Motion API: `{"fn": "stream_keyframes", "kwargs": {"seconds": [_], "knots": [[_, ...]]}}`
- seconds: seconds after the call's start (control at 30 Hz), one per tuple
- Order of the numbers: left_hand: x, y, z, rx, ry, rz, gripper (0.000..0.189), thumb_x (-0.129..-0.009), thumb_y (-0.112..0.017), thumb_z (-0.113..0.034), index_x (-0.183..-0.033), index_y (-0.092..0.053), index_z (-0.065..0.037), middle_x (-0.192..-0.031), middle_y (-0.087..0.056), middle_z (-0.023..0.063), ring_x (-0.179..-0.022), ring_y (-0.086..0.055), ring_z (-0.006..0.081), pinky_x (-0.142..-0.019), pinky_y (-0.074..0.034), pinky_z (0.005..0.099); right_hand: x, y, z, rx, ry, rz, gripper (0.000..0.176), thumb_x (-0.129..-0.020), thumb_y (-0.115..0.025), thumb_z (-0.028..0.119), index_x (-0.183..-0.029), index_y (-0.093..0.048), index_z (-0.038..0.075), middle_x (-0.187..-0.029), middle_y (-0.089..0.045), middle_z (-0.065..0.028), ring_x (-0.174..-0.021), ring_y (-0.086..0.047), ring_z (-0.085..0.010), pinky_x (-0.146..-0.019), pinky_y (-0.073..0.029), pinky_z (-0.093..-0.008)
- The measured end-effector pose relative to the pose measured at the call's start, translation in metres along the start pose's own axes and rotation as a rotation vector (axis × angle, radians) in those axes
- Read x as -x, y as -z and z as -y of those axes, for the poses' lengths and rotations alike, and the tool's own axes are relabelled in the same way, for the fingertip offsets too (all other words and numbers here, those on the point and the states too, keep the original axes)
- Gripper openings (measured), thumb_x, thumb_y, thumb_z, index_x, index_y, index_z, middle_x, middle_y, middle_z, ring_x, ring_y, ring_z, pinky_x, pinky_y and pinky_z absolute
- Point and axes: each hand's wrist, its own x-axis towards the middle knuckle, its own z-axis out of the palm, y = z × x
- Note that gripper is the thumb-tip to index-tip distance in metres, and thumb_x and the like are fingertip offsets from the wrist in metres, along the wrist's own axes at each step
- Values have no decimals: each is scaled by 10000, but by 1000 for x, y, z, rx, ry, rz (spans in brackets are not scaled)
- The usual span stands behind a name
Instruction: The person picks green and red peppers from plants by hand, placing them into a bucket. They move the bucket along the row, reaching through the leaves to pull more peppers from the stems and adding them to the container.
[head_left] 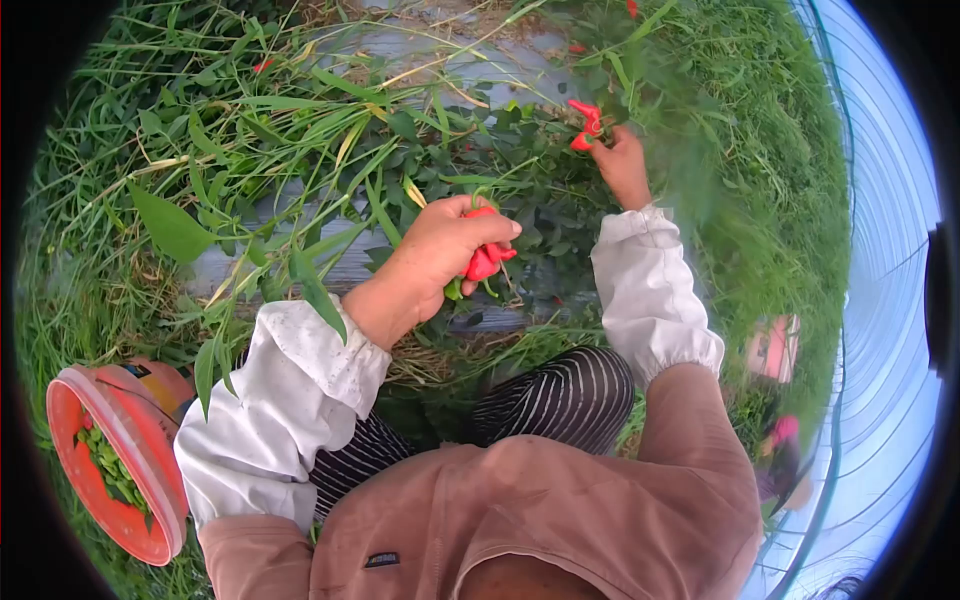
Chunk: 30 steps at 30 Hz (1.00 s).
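Note:
My left hand (440, 240) is closed around several red peppers (485, 262), with green stems poking out between the fingers. It is held over the low, dark-leaved plants (555, 210). Farther out to the right, my right hand (622, 168) pinches red peppers (587, 126) between thumb and fingers at the edge of the foliage. Their lower ends are partly covered by the fingertips.
A red bucket (170, 470) tilts at my left, with green peppers (112, 462) inside. Tall grass (300, 110) crosses the grey ground sheet (410, 45). At right are a pinkish container (773, 348), another person (785, 460) and a translucent plastic wall (890, 200).

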Motion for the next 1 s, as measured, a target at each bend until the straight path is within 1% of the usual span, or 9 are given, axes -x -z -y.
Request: {"fn": "stream_keyframes", "kwargs": {"seconds": [0.17, 0.3, 0.43, 0.5, 0.53, 0.77, 0.9, 0.97, 1.0], "knots": [[-2, -4, 6, -20, 11, -6, 231, -814, -722, -212, -886, -551, -75, -756, -624, 53, -539, -570, 116, -369, -352, 252, 14, 10, 9, 318, 58, -54, 675, -696, -733, 241, -1319, -517, 95, -926, -684, -152, -846, -658, -282, -805, -498, -373], [-1, -5, 7, -33, 5, -16, 223, -814, -723, -205, -883, -549, -83, -762, -628, 53, -554, -584, 119, -370, -356, 249, 30, 17, 17, 485, -39, 1, 501, -713, -736, 214, -1185, -597, 120, -934, -680, -119, -837, -663, -248, -792, -503, -358], [-2, -7, 10, -48, 13, -20, 218, -812, -724, -199, -877, -544, -94, -761, -630, 51, -564, -588, 119, -370, -356, 244, 66, 22, 42, 37, 2, -188, 358, -762, -731, 125, -1092, -630, 219, -950, -659, -57, -886, -648, -230, -816, -508, -355], [-1, -10, 10, -51, -20, -12, 210, -823, -706, -190, -960, -583, -90, -790, -654, 61, -579, -599, 119, -372, -361, 239, 83, 27, 39, 922, 634, -112, 318, -780, -732, 97, -1071, -634, 179, -1041, -642, -50, -969, -620, -206, -851, -499, -341], [0, -13, 8, -53, -25, -9, 210, -823, -706, -190, -960, -583, -90, -790, -654, 61, -579, -599, 119, -372, -361, 239, 91, 23, 39, 494, 279, 21, 292, -795, -719, 64, -1063, -640, 148, -1122, -621, -49, -1059, -583, -194, -896, -479, -348], [4, -29, 26, -81, -47, 85, 478, -845, -673, -178, -1288, -525, -79, -972, -698, 101, -626, -626, 117, -378, -384, 222, 124, 21, 53, -214, 27, 97, 323, -810, -723, 126, -1090, -593, 28, -938, -651, -54, -971, -577, -116, -868, -463, -306], [14, -39, 33, -92, -98, 145, 500, -843, -703, -205, -1291, -518, -86, -964, -689, 91, -637, -628, 112, -383, -405, 217, 148, 19, 127, 41, 74, 178, 423, -812, -688, 96, -1199, -536, 16, -981, -643, -76, -973, -574, -135, -881, -457, -306], [23, -45, 28, -136, -97, 99, 497, -832, -743, -243, -1236, -528, -48, -899, -671, 73, -634, -624, 112, -382, -409, 220, 143, 13, 139, -120, 122, 350, 489, -800, -648, 58, -1261, -487, 23, -1088, -624, -134, -1039, -598, -250, -921, -459, -349], [27, -45, 28, -101, -189, 141, 481, -823, -758, -257, -1184, -537, -29, -862, -658, 61, -631, -622, 112, -381, -407, 220, 147, 8, 145, 187, 267, 239, 486, -780, -601, 6, -1254, -492, 9, -1198, -576, -201, -1113, -567, -372, -953, -454, -395]]}}
